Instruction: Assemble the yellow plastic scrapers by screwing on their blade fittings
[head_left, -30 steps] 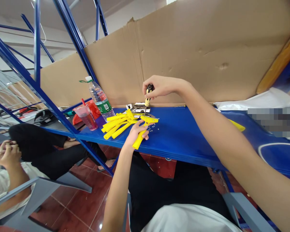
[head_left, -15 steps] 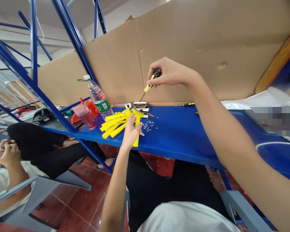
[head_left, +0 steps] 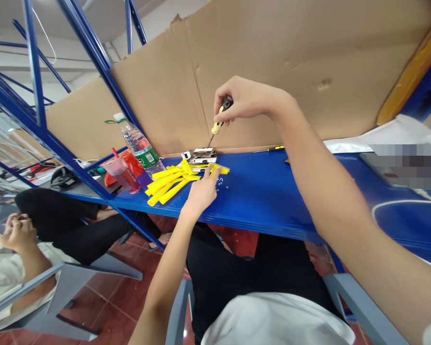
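My right hand [head_left: 233,99] is closed round the black-and-cream handle of a screwdriver [head_left: 217,125]. It tilts down, its tip at a small stack of metal plates [head_left: 204,153] by the cardboard; whether it touches them I cannot tell. My left hand [head_left: 203,190] has its fingers on a yellow plastic scraper [head_left: 221,168], whose wide head shows beyond the fingertips and whose handle is mostly hidden by the hand. Left of that hand lies a pile of similar yellow scrapers [head_left: 165,187]. Small loose screws [head_left: 221,181] are scattered right of the left fingers.
A water bottle [head_left: 141,148] and a pink cup with a straw [head_left: 122,173] stand at the left. Another screwdriver [head_left: 276,148] lies along the cardboard wall [head_left: 273,57]. The blue table [head_left: 266,201] ends before my lap. A seated person [head_left: 21,235] is at far left.
My left hand has turned the yellow scraper from lengthwise to roughly crosswise, its head now pointing right beyond the fingers. My right hand keeps the screwdriver over the metal plates. The view has shifted slightly.
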A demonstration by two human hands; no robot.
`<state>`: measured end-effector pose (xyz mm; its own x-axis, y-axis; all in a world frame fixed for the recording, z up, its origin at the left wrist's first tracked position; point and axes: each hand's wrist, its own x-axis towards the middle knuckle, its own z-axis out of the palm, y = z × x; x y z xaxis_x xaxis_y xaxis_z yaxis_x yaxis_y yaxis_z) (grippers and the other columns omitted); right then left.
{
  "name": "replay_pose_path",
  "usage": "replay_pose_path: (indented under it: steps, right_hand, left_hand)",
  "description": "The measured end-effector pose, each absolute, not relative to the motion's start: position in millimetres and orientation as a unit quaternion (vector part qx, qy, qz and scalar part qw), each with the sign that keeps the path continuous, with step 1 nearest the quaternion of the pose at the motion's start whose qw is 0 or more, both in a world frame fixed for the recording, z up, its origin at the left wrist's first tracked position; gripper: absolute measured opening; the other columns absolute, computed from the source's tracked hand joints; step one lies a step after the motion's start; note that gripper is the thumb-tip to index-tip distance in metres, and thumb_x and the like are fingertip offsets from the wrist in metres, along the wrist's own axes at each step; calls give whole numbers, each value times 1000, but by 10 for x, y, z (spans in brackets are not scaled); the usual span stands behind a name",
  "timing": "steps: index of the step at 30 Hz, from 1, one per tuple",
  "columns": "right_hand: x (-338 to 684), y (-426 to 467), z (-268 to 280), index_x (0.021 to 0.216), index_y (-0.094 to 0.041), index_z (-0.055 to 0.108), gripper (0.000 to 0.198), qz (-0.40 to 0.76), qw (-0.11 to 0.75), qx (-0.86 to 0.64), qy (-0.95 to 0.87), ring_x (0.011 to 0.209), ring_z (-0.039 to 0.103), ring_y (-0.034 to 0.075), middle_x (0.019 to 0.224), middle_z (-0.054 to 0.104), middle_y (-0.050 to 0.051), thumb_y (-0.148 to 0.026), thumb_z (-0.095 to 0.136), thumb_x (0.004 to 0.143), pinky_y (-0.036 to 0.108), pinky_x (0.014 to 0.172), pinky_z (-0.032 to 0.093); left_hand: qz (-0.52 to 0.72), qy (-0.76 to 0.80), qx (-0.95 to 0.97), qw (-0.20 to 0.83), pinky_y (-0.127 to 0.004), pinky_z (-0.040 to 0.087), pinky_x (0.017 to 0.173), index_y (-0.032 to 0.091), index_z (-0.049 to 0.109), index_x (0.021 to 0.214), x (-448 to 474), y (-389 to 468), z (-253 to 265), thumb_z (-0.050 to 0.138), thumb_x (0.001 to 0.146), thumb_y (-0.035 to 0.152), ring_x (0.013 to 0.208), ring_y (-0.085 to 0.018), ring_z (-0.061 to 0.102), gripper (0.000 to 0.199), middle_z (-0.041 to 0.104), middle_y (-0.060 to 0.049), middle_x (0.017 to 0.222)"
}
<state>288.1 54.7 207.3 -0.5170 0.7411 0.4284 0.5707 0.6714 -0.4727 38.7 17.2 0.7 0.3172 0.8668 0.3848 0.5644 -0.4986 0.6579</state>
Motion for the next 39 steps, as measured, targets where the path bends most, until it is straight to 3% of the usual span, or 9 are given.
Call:
replay_pose_path:
  steps: [4,12,17,19,21,24,28,35,39]
  right_hand:
    - [2887,590,2075,89,-26,82,28,116,273,-371,-880,88,81,32,87,83,8,-48,97,83,43,73,60]
    - [2865,680,2049,84,-25,81,34,141,217,-376,-890,77,79,26,75,79,2,-51,101,76,37,68,59]
    - [2875,674,2036,83,-25,80,31,132,224,-379,-888,76,79,25,74,79,2,-49,99,78,35,67,57]
    - [2888,662,2034,84,-25,80,28,123,239,-383,-884,76,78,25,77,80,2,-47,97,81,35,66,55]
    - [2906,642,2040,88,-25,80,24,104,261,-384,-879,78,77,24,81,82,4,-44,93,85,35,66,52]
    - [2936,605,2061,90,-25,78,21,65,307,-385,-868,83,76,24,86,84,5,-40,91,87,36,70,51]
    - [2969,561,2090,90,-28,78,24,46,341,-384,-857,89,77,30,87,84,4,-46,93,86,40,73,52]
    - [2951,518,2111,94,-27,80,31,62,326,-395,-856,91,79,31,89,85,6,-54,93,86,39,71,52]
    - [2916,524,2107,93,-26,80,33,67,313,-385,-866,91,79,29,90,85,6,-54,95,84,38,73,53]
  left_hand:
    - [347,447,806,174,-39,56,84,29,79,132,377,155,-6,72,93,11,122,-43,71,44,54,-18,168]
    - [330,439,823,146,-33,54,77,32,76,135,369,105,32,65,100,16,119,-39,73,40,55,-16,170]
    - [374,417,807,187,-34,56,81,29,76,134,324,105,48,71,98,15,130,-41,70,40,56,-15,170]
    - [418,391,788,228,-33,58,80,29,73,137,287,156,47,75,96,15,126,-38,72,43,60,-15,166]
    - [462,372,751,291,-31,58,72,28,66,139,243,235,42,77,96,19,98,-27,77,45,65,-15,159]
    - [503,358,680,395,-28,56,60,27,54,137,162,360,55,77,97,28,58,-11,64,46,75,-10,129]
    - [538,359,594,478,-28,57,59,23,53,134,28,497,157,83,92,30,57,-14,65,52,71,0,90]
    - [522,421,579,464,-27,59,61,21,55,136,-129,684,321,81,92,22,62,-11,67,51,76,-6,107]
    - [446,434,678,392,-29,59,58,23,59,139,-92,618,268,81,94,22,56,-8,65,50,74,-15,140]
